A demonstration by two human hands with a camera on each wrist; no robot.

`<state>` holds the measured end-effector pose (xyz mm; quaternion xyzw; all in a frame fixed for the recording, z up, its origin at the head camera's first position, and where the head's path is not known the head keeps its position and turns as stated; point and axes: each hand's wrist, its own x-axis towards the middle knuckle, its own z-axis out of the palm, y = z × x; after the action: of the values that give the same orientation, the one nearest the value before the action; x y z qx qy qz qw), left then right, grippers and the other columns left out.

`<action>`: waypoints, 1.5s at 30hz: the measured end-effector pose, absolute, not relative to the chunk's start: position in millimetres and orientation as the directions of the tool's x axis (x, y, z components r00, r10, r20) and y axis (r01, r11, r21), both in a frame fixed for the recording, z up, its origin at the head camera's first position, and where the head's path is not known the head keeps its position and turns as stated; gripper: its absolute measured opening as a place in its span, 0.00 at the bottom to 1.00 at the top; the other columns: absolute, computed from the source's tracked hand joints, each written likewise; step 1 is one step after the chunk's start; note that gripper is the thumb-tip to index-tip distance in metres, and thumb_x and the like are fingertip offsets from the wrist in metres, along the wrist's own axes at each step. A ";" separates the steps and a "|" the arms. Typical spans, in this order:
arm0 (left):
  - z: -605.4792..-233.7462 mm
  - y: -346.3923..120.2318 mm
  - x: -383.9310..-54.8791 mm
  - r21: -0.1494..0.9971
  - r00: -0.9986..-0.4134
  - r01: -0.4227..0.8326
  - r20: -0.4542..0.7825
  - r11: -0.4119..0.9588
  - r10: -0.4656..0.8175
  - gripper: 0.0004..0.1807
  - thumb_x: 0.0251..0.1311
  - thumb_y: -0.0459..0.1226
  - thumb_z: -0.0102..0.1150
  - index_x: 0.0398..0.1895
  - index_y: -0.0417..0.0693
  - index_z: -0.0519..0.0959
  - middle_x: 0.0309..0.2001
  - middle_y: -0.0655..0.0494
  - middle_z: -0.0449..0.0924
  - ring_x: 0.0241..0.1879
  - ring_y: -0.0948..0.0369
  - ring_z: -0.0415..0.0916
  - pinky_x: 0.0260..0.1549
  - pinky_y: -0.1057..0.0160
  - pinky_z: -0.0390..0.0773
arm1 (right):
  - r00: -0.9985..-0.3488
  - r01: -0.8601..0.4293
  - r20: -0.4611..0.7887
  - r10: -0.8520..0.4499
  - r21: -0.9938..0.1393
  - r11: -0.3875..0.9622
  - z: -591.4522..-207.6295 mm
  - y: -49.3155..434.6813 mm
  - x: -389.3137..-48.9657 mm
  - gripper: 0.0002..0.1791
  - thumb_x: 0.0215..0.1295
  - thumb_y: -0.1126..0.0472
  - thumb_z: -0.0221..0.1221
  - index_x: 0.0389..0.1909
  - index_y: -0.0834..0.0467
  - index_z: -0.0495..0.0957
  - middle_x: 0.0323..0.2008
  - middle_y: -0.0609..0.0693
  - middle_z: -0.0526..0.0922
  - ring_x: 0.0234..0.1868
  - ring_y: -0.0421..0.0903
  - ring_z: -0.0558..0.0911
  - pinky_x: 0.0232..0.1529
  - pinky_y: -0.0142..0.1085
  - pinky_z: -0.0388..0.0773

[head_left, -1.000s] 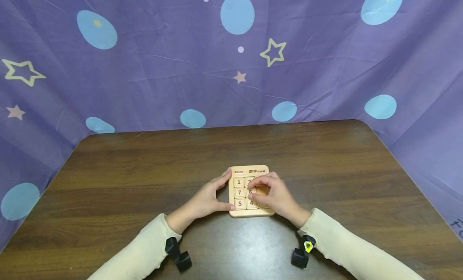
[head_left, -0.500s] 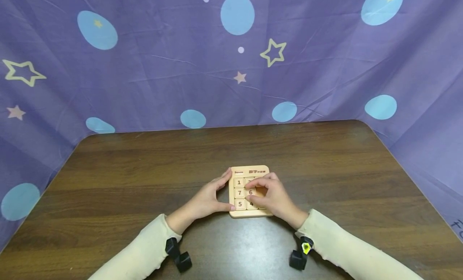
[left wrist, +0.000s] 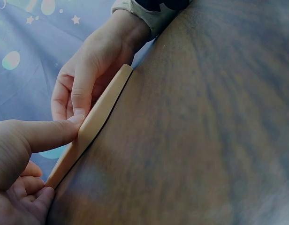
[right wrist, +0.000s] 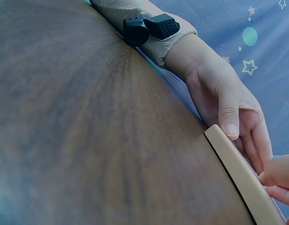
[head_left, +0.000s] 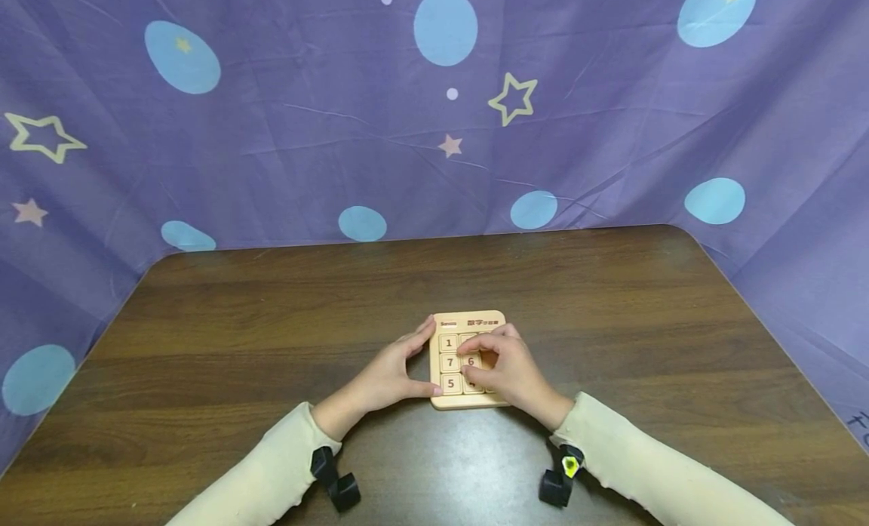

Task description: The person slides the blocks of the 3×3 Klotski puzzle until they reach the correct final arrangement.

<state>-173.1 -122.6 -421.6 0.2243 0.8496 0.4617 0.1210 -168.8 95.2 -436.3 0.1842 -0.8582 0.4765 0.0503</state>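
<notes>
A pale wooden number slide puzzle (head_left: 468,403) lies flat on the table, its numbered square tiles in a frame. My left hand (head_left: 387,375) holds the puzzle's left side, thumb at the lower left corner and fingers along the upper left edge. Over the tiles is my right hand (head_left: 519,371), with bent index finger and thumb apart, their tips at the 6 tile (head_left: 471,362). Whether they touch it I cannot tell. Tiles 1, 7 and 5 show in the left column; the right column is mostly hidden. In the left wrist view, the left thumb (left wrist: 53,133) meets the puzzle's rim.
The brown wood-grain table (head_left: 271,315) extends around the puzzle on all sides. A purple cloth (head_left: 292,133) with blue dots and stars hangs behind it. Black camera mounts (head_left: 557,484) are strapped at both wrists.
My right hand has slid slightly left across the tiles, so its fingers now cover the 2 and 4. The left hand and the puzzle stay in place.
</notes>
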 end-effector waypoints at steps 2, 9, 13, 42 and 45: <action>-421.6 -122.7 -173.2 0.840 -0.869 0.270 0.003 0.471 0.494 0.53 0.42 0.37 0.75 0.71 0.37 0.54 0.73 0.49 0.47 0.71 0.52 0.48 0.67 0.51 0.54 | -0.926 -0.368 0.267 -0.267 -0.798 0.478 -436.4 95.1 -169.0 0.14 0.40 0.66 0.68 0.31 0.50 0.85 0.29 0.45 0.74 0.36 0.42 0.65 0.36 0.34 0.63; -421.1 -122.6 -172.8 0.836 -0.864 0.284 0.011 0.469 0.503 0.53 0.42 0.37 0.75 0.71 0.37 0.54 0.73 0.48 0.47 0.71 0.52 0.47 0.67 0.51 0.54 | -0.922 -0.379 0.281 -0.266 -0.796 0.473 -436.3 96.8 -168.3 0.13 0.40 0.66 0.68 0.30 0.51 0.85 0.30 0.44 0.76 0.36 0.41 0.66 0.37 0.34 0.64; -421.3 -122.4 -172.3 0.837 -0.863 0.286 0.013 0.467 0.506 0.53 0.42 0.37 0.74 0.71 0.36 0.54 0.73 0.48 0.47 0.71 0.52 0.47 0.67 0.51 0.55 | -0.913 -0.399 0.296 -0.281 -0.790 0.465 -436.9 99.6 -168.9 0.13 0.41 0.66 0.69 0.31 0.51 0.85 0.30 0.43 0.77 0.37 0.41 0.67 0.38 0.34 0.64; -420.6 -122.3 -172.2 0.831 -0.865 0.290 0.015 0.476 0.501 0.52 0.43 0.37 0.74 0.71 0.37 0.55 0.73 0.50 0.48 0.71 0.51 0.48 0.67 0.50 0.54 | -0.903 -0.423 0.310 -0.298 -0.759 0.494 -439.5 125.9 -170.1 0.12 0.43 0.66 0.68 0.31 0.50 0.83 0.31 0.46 0.75 0.37 0.42 0.68 0.35 0.33 0.67; -420.5 -122.4 -172.3 0.829 -0.865 0.294 0.019 0.475 0.502 0.52 0.43 0.37 0.74 0.71 0.37 0.55 0.73 0.50 0.49 0.71 0.51 0.48 0.67 0.50 0.53 | -0.901 -0.424 0.306 -0.306 -0.765 0.484 -439.1 127.2 -170.4 0.12 0.43 0.66 0.68 0.31 0.50 0.83 0.31 0.46 0.75 0.37 0.42 0.68 0.36 0.34 0.68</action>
<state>-172.3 -122.4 -420.5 0.2339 0.8513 0.4557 0.1140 -170.4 127.2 -439.1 0.2124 -0.8590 0.4614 0.0643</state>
